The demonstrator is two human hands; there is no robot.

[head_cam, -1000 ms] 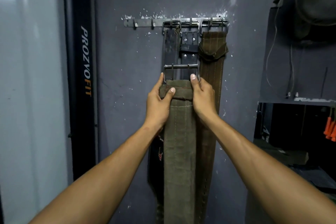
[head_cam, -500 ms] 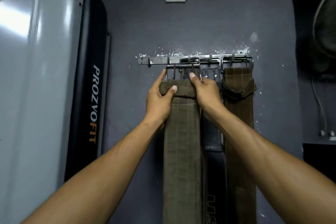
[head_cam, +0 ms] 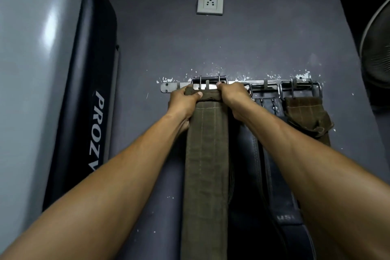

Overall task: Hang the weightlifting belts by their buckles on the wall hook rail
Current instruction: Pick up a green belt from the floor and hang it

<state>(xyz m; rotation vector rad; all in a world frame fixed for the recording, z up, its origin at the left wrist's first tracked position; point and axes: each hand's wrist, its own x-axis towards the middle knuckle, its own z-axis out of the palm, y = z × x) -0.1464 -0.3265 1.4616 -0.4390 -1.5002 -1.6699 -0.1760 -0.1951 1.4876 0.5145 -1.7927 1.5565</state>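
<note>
Dark grey wall fills the view, with a white socket [head_cam: 210, 3] at twelve o'clock and a grey machine panel [head_cam: 42, 69] lettered PROZV at nine o'clock. At the centre runs the hook rail [head_cam: 171, 87], its paint chipped above.

Both hands hold the olive canvas belt [head_cam: 205, 154] by its folded top. The left hand [head_cam: 183, 102] pinches the fold, thumb on the front and fingers curled behind; the right hand [head_cam: 233, 96] grips the other corner, thumb tip at the buckle. Half a second ago the buckle [head_cam: 209, 81] was just below the rail; now its upper bar stands at or just above the rail line, over the hooks near the left end. That suggests the hooking step is nearly done: what seems left is to lower the frame so a hook catches it, then let go. Whether a hook is already through the frame I cannot tell.

At three o'clock a dark leather belt [head_cam: 267, 105] and a brown canvas belt [head_cam: 304, 110] already hang by their buckles.
</note>
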